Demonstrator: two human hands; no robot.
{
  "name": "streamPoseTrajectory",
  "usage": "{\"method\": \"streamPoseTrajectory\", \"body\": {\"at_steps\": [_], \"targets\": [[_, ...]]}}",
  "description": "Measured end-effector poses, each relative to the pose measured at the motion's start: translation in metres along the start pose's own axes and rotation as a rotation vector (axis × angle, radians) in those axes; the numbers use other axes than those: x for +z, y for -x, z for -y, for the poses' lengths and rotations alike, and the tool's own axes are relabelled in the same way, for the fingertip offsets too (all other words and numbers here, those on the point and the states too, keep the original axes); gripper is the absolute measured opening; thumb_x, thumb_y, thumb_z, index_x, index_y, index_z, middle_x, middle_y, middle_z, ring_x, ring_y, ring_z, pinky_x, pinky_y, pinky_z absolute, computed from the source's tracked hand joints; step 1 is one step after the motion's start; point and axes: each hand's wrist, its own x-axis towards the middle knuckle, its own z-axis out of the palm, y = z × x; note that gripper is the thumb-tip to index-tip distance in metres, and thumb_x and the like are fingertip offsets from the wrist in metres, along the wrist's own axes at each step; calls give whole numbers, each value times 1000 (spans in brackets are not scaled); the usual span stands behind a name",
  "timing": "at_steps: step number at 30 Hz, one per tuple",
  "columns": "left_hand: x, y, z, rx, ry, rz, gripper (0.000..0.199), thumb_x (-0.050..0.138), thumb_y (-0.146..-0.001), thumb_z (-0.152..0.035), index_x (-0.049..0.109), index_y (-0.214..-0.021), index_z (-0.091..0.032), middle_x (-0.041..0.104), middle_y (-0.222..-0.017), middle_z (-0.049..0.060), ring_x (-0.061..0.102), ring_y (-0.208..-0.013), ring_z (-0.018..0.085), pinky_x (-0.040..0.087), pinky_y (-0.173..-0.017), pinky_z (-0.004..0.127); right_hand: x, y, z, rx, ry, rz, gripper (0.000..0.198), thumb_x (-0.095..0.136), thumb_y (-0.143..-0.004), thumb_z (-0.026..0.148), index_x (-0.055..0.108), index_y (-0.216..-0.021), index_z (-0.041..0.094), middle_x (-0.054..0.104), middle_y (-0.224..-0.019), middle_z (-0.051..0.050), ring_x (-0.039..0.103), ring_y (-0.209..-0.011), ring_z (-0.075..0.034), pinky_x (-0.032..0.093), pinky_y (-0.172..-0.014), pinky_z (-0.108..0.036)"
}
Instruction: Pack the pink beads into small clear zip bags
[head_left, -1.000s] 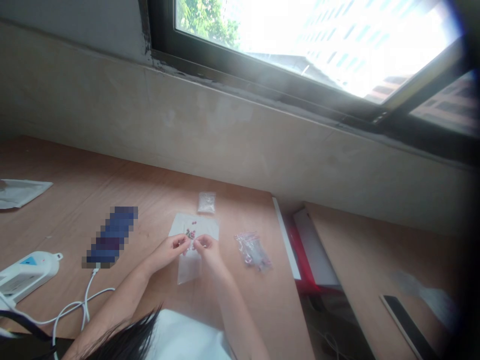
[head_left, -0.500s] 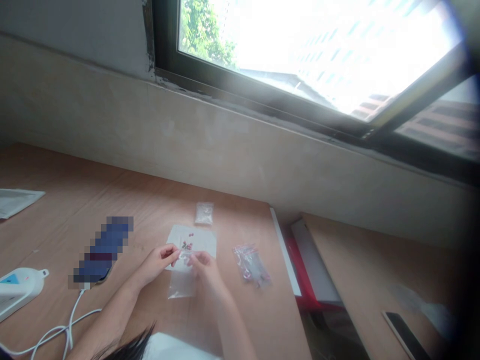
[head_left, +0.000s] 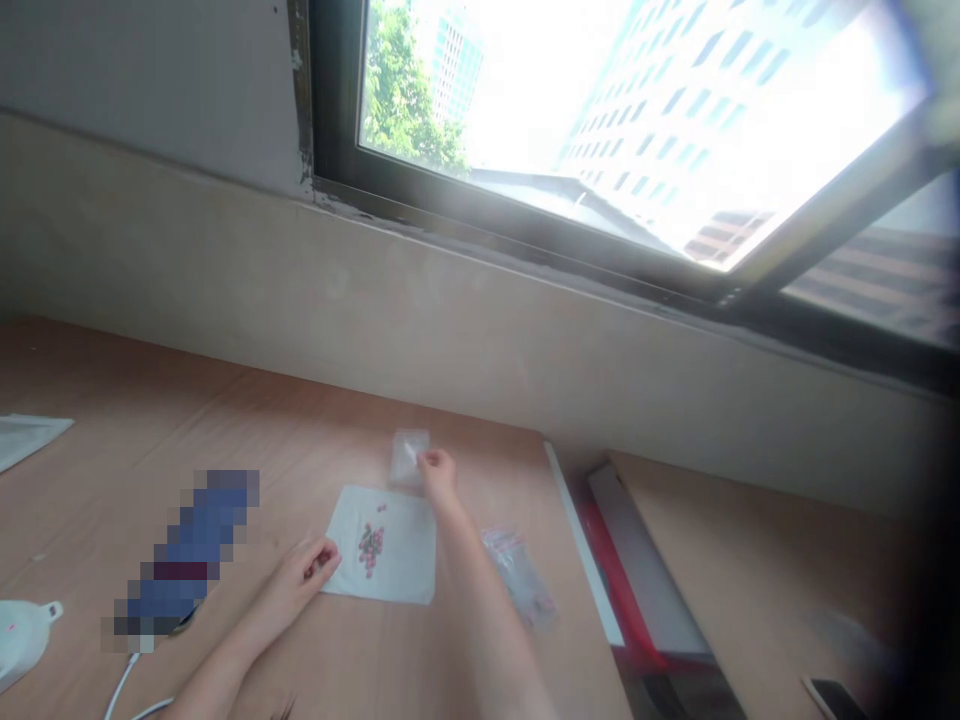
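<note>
A thin white square mat [head_left: 409, 550] printed with a cluster of pink and red berries lies flat on the wooden table. At its left edge rests my left hand [head_left: 311, 565], fingers curled in, with nothing visible in them. My right hand [head_left: 439, 472] reaches past the mat's far edge. Its thumb and fingers pinch at the right side of a small clear plastic bag [head_left: 406, 462] lying near the wall. Whether one bag or two overlap there I cannot tell. Right of my forearm, several clear bags with reddish top strips [head_left: 519, 575] lie in a pile.
At the left lies a phone [head_left: 187, 550], blurred out, with a white cable [head_left: 124, 680] plugged in. A white power strip [head_left: 26, 640] and a pale packet [head_left: 30, 438] sit farther left. A gap with a red item [head_left: 619, 590] separates the second table [head_left: 720, 540].
Both hands held a clear bag over the mat before. My right hand has moved away to the small bag by the wall. My left hand has drawn back to the mat's left edge.
</note>
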Motion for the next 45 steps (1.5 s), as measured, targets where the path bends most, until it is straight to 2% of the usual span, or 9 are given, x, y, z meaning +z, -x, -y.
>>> {"method": "streamPoseTrajectory", "body": {"at_steps": [5, 10, 14, 18, 28, 34, 37, 40, 45], "targets": [[-2, 0, -6, -41, 34, -31, 35, 44, -69, -51, 59, -68, -19, 57, -67, 3, 51, -65, 19, 42, -60, 28, 2, -5, 2, -16, 173, -98, 17, 53, -62, 25, 53, -73, 13, 57, -76, -13, 52, -76, -24, 35, -67, -31], [-4, 1, -8, -33, 23, -27, 33, 44, -70, -48, 60, -69, -19, 58, -67, 3, 52, -66, 19, 42, -62, 28, -54, 35, -21, -94, 508, -293, 24, 42, -71, 25, 51, -89, 11, 53, -93, -16, 46, -91, -25, 31, -78, -31], [-5, 2, -3, -18, 2, -12, 31, 45, -70, -46, 60, -70, -20, 59, -69, 3, 52, -69, 19, 43, -64, 28, -112, 64, -49, 190, 831, -281, 32, 38, -75, 33, 54, -87, 8, 56, -90, -19, 51, -85, -28, 35, -70, -32], [-4, 3, 3, 10, -43, 24, 28, 43, -73, -43, 58, -75, -19, 59, -77, 4, 52, -74, 20, 42, -67, 28, -134, 77, -63, 397, 879, -115, 41, 34, -77, 40, 57, -88, 8, 58, -91, -21, 54, -85, -29, 38, -65, -33], [-6, 7, -7, 7, -39, 13, 32, 42, -72, -47, 58, -77, -20, 59, -74, 3, 53, -78, 21, 42, -71, 30, -126, 75, -61, 447, 757, -89, 24, 41, -67, 15, 63, -75, 7, 63, -77, -19, 59, -69, -26, 38, -55, -28], [-12, 7, -6, -49, 21, 55, 29, 44, -72, -44, 57, -78, -19, 59, -75, 2, 53, -75, 20, 41, -68, 28, -145, 99, -33, 314, 663, -228, 27, 33, -73, 23, 58, -72, 12, 61, -72, -12, 55, -66, -20, 35, -55, -26], [-16, 8, -26, -118, 107, 76, 29, 45, -72, -44, 56, -76, -18, 58, -69, 1, 52, -70, 18, 41, -64, 26, -139, 118, -5, 81, 375, -255, 27, 33, -75, 32, 52, -65, 16, 54, -59, -3, 48, -56, -15, 32, -51, -23], [-13, 12, -65, -52, 223, 165, 29, 41, -75, -43, 55, -74, -18, 56, -69, -1, 50, -67, 15, 39, -62, 23, -112, 138, 22, -136, 94, -8, 24, 38, -75, 34, 47, -61, 17, 47, -57, 2, 42, -55, -11, 30, -50, -21], [-7, 15, -114, 11, 256, 300, 32, 37, -76, -45, 53, -71, -17, 51, -65, -1, 47, -65, 14, 37, -58, 23, -58, 159, 44, -246, -36, 418, 22, 39, -76, 31, 46, -60, 17, 46, -58, 2, 40, -56, -10, 31, -51, -21]]}}
